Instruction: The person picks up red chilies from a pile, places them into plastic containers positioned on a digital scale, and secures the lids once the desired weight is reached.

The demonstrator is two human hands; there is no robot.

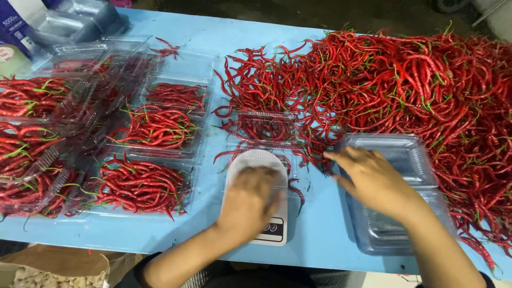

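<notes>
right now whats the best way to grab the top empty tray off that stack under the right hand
Probably by its near rim. The stack of clear trays lies flat on the blue table, and the right hand already rests over its far left part. The chilli pile crowds the far and right edges, so the near, left side is freest. Pinch the thin lip there and peel upward.

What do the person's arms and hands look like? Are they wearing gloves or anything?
No gloves: the left hand and right hand are both bare, with no rings, watch or bracelets showing. The forearms are bare too. A dark sleeve edge shows near the left elbow at the bottom of the picture.
</notes>
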